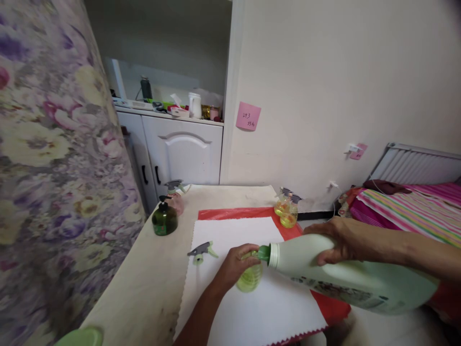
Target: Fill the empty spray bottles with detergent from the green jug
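Refill jug (345,278) lies tipped at lower right, right hand (333,242) clasping its shoulder, spout meeting the small bottle (249,278) gripped by left hand (236,266); bottle holds yellow-green liquid, fill level unclear; its spray head (201,251) lies off, left of centre.

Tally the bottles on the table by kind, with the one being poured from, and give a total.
Small yellow-green spray bottles: 3
Pink spray bottle: 1
Dark green pump bottle: 1
Large pale green jug: 1
Total: 6
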The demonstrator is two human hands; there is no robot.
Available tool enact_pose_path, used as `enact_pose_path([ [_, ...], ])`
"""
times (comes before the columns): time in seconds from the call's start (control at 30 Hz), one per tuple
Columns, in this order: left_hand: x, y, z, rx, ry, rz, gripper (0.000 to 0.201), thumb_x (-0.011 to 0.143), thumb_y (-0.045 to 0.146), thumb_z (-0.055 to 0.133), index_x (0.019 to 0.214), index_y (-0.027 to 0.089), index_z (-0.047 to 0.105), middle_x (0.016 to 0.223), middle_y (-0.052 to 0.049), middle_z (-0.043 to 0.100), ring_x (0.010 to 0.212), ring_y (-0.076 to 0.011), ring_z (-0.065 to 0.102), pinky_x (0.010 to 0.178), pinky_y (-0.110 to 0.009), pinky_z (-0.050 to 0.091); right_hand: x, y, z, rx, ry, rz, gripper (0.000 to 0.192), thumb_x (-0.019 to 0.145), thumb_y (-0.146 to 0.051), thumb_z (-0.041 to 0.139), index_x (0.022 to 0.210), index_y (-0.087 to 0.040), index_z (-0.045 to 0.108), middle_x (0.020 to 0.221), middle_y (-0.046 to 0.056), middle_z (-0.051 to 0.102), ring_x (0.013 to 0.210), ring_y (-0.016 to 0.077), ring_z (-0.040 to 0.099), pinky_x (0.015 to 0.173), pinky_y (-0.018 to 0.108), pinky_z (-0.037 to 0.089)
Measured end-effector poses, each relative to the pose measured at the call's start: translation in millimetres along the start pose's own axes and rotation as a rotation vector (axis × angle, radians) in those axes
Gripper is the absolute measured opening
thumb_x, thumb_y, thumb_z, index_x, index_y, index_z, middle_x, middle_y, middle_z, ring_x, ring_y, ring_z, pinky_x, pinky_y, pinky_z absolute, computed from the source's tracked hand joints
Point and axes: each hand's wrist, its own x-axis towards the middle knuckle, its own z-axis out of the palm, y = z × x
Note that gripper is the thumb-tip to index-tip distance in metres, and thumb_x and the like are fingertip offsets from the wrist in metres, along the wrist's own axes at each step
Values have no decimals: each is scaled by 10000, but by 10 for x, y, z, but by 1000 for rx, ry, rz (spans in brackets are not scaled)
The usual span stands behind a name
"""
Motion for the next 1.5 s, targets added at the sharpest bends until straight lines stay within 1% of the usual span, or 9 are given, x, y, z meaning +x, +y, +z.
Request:
enact_pose_path([
  [0.2, -5, -17, 1, -11, -9, 0, 227, 755, 224, 674, 971, 177, 725, 945, -48, 717, 904, -225, 619, 830, -321, 442, -6, 32, -3, 2, -16, -17, 409, 758, -485, 678, 1072, -226, 634, 926, 49, 724, 818, 239, 683, 645, 236, 474],
  [0.4, -1, -4, 4, -7, 2, -8, 226, 741, 224, 681, 957, 180, 730, 929, -45, 719, 890, -223, 620, 832, -326, 440, -8, 52, 16, 15, 4, -19, 361, 755, -485, 682, 1046, -273, 651, 884, 34, 738, 773, 231, 688, 605, 250, 473],
  [0.5, 2, -8, 5, -19, 1, -17, 222, 735, 228, 685, 948, 182, 730, 923, -40, 721, 886, -223, 623, 827, -322, 439, -9, 57, 18, 19, 20, -34, 354, 741, -498, 689, 1023, -286, 653, 899, 33, 742, 776, 242, 692, 612, 263, 487],
  [0.63, 2, -16, 7, -19, 3, -17, 221, 736, 235, 689, 947, 183, 726, 917, -38, 722, 879, -223, 627, 815, -317, 439, -2, 52, 15, -1, 26, -23, 352, 746, -479, 693, 1040, -291, 649, 911, 36, 740, 804, 251, 695, 639, 271, 500],
  [0.9, -2, 21, 19, -6, 10, -24, 226, 730, 245, 690, 943, 181, 728, 924, -44, 725, 890, -228, 627, 835, -326, 437, 3, 59, 14, -6, 17, -19, 416, 745, -514, 691, 1091, -288, 643, 896, 39, 739, 789, 250, 692, 617, 269, 497],
  [1.03, 2, 10, 16, -5, 6, -13, 224, 731, 237, 689, 943, 177, 729, 924, -43, 724, 893, -224, 624, 831, -321, 438, -1, 41, 6, -6, 17, -19, 403, 748, -487, 694, 1085, -271, 649, 908, 44, 740, 794, 253, 693, 632, 271, 498],
  [1.3, 4, 8, 16, -13, 7, -27, 259, 722, 296, 699, 951, 179, 728, 915, -47, 727, 872, -230, 628, 819, -339, 443, -8, -3, -5, -14, 14, -3, 398, 738, -492, 698, 1074, -283, 655, 899, 43, 747, 783, 260, 691, 627, 281, 505],
  [1.5, 5, 7, 17, -18, 8, -29, 239, 725, 263, 698, 947, 183, 729, 921, -42, 728, 883, -230, 630, 829, -332, 440, -7, -9, -10, -12, 14, -5, 382, 742, -475, 702, 1064, -274, 657, 885, 42, 742, 776, 257, 691, 607, 273, 502],
])
